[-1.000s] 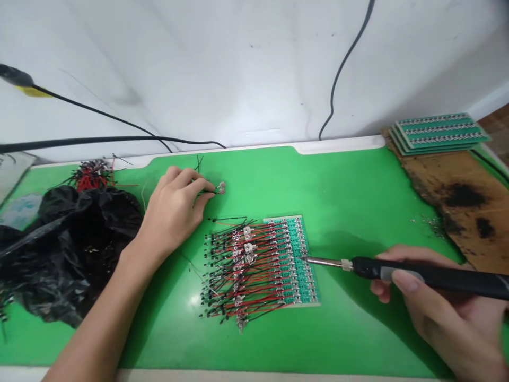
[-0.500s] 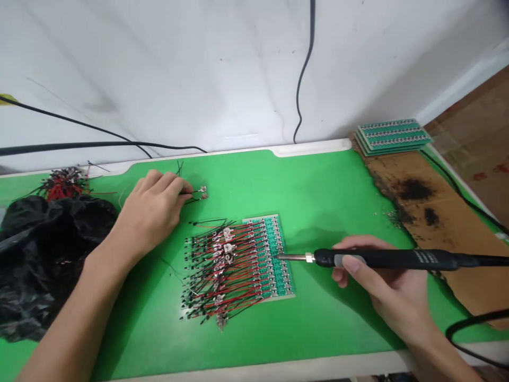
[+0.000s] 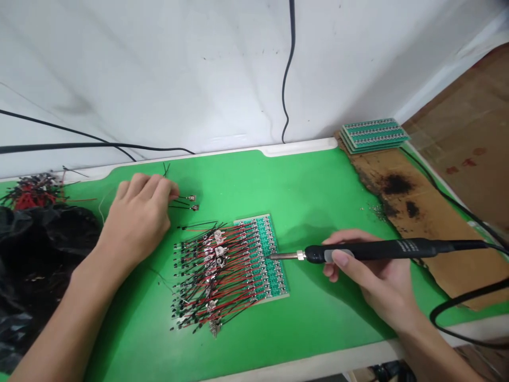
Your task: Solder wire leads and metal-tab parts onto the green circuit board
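Leads [image 3: 194, 207] at L hand [image 3: 139, 215] shifted twd PCB [image 3: 275, 277]; blk bag [image 3: 43, 249] nearby.

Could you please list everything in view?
table: one, white edge, foreground
mat: one, green, on table
wall: one, white, behind table
cables: several, black, along wall and right
board: one, green, on mat
wires: many, red and black, beside board
soldering iron: one, black, tip at board
small parts: two, silvery, beyond wires
wire bundle: one, red and black, far left
bag: one, black, left
cardboard: one, brown, right
stacked boards: several, green, on cardboard
metal bits: many, silvery, beside cardboard
left hand: one, bare, at small parts
right hand: one, bare, holding soldering iron
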A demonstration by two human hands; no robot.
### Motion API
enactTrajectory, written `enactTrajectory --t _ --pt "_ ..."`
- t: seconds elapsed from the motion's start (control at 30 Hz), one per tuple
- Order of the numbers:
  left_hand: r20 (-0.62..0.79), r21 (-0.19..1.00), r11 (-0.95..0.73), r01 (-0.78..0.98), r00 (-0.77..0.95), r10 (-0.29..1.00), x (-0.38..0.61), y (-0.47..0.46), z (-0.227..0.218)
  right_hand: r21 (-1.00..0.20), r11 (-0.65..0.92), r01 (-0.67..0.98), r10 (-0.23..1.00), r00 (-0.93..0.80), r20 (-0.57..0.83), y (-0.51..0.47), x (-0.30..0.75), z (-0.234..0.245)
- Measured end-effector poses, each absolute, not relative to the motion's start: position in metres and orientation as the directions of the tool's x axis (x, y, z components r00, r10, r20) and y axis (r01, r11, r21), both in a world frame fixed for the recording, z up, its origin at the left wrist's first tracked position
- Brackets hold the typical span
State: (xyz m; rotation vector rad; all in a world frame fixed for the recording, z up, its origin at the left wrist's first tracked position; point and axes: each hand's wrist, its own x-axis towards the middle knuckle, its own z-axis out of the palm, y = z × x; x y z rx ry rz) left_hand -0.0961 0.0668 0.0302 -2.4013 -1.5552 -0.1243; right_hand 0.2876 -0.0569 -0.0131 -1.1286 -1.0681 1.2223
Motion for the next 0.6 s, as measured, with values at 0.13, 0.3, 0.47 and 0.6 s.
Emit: enactTrajectory --t 0.13,0.3,0.47,0.6 --pt "0.408 -0.126 -0.331 0.935 0.353 0.842 -0.101 0.064 0.036 -0.989 -0.009 -0.146 0.998 0.060 -0.018 -0.055 0.289 -0.012" --pt "0.598 0.147 -0.291 0.945 0.149 0.787 -0.090 0.045 0.044 -0.987 -0.034 -0.155 0.997 0.062 -0.044 -0.055 0.288 -0.011" --pt "0.443 0.728 -0.370 0.577 0.016 0.896 -0.054 0.019 0.050 -0.987 -0.039 -0.157 0.997 0.053 -0.048 -0.055 0.288 -0.012" --pt "0.236 0.892 -0.314 0.325 0.257 0.937 -0.035 0.009 0.048 -0.987 -0.040 -0.154 0.998 0.046 -0.048 -0.056 0.290 -0.010"
